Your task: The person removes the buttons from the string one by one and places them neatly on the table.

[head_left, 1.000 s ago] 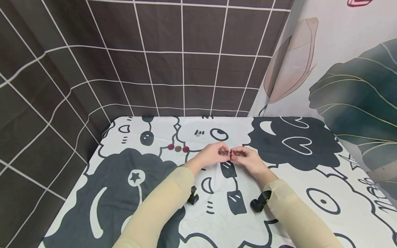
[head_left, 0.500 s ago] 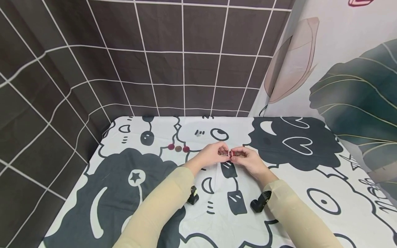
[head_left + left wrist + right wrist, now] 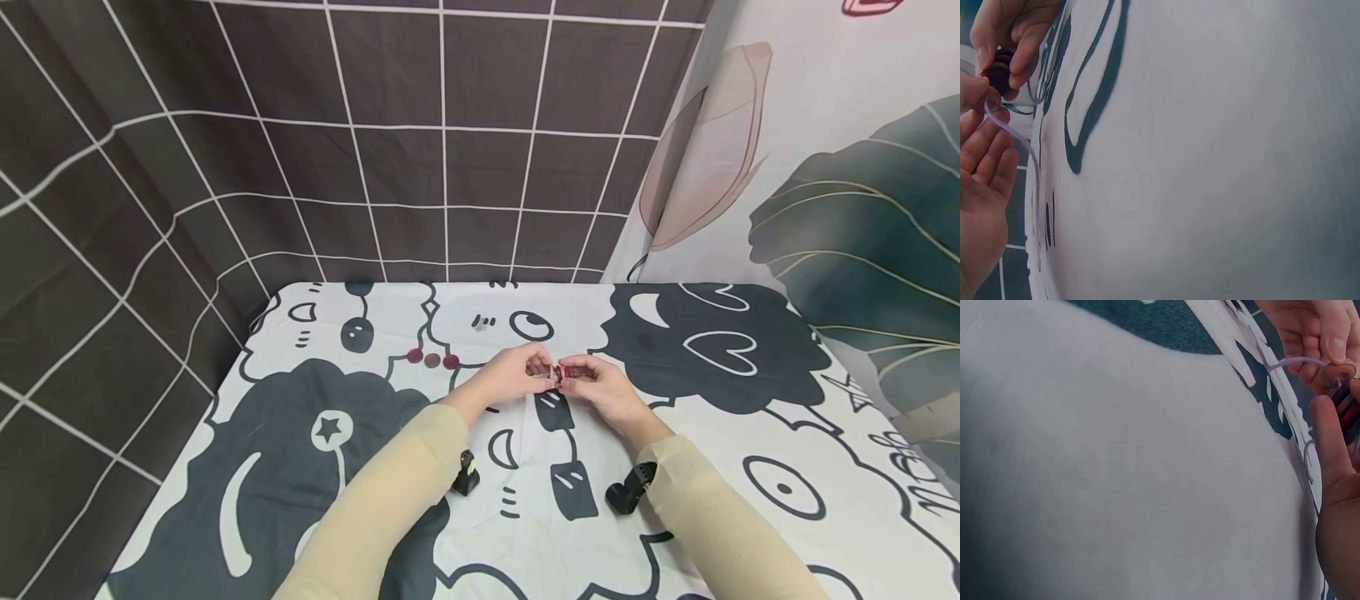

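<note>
Left hand (image 3: 513, 372) pinches one pale cord (image 3: 1015, 132); right hand (image 3: 603, 387) grips one dark-red round stack (image 3: 999, 75); nine o'clock of them: two flat maroon discs (image 3: 415, 356), one brown disc (image 3: 432, 360).

Between my left hand (image 3: 514, 372) and my right hand (image 3: 602, 387), over the tablecloth (image 3: 536, 546), sits a stack of discs (image 3: 997, 77), with a cord (image 3: 1030, 142) trailing out by my left fingertips. To their left, a row of three loose discs (image 3: 432, 360) lies on the tablecloth. A curtain (image 3: 480, 167) hangs behind and along the left, another curtain (image 3: 840, 179) at the right.
</note>
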Action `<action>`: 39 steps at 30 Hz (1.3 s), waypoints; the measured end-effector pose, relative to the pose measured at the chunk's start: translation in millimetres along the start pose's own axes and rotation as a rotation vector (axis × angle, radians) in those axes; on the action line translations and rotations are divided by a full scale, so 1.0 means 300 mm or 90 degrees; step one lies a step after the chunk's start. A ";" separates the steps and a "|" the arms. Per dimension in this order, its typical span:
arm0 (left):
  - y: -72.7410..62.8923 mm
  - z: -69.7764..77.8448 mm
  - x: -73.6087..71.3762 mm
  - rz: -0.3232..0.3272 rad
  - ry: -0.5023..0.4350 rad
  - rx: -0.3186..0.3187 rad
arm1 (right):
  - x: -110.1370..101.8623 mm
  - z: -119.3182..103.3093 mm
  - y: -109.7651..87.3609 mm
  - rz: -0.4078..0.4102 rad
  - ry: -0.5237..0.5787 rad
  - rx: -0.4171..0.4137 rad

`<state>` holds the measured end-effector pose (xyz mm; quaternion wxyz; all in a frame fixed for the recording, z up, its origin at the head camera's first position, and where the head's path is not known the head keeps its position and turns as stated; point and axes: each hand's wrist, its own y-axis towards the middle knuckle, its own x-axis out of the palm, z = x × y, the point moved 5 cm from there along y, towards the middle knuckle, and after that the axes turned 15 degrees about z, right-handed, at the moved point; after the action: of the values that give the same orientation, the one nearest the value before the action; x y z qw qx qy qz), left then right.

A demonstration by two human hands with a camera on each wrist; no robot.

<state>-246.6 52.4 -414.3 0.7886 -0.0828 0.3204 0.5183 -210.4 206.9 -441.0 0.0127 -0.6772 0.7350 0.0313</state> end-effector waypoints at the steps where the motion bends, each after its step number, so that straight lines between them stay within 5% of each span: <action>1: 0.000 -0.002 0.000 0.000 0.000 -0.002 | 0.001 -0.001 -0.002 -0.001 0.007 0.000; 12: -0.009 -0.018 -0.007 0.004 0.008 -0.023 | -0.007 0.010 -0.007 0.002 0.008 -0.004; 39: -0.004 -0.006 -0.013 0.004 0.018 -0.004 | -0.013 0.009 -0.005 -0.001 0.061 0.017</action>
<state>-247.3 48.0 -413.7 0.7822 -0.0911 0.3300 0.5206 -208.6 210.8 -443.6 -0.0136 -0.6781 0.7348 -0.0109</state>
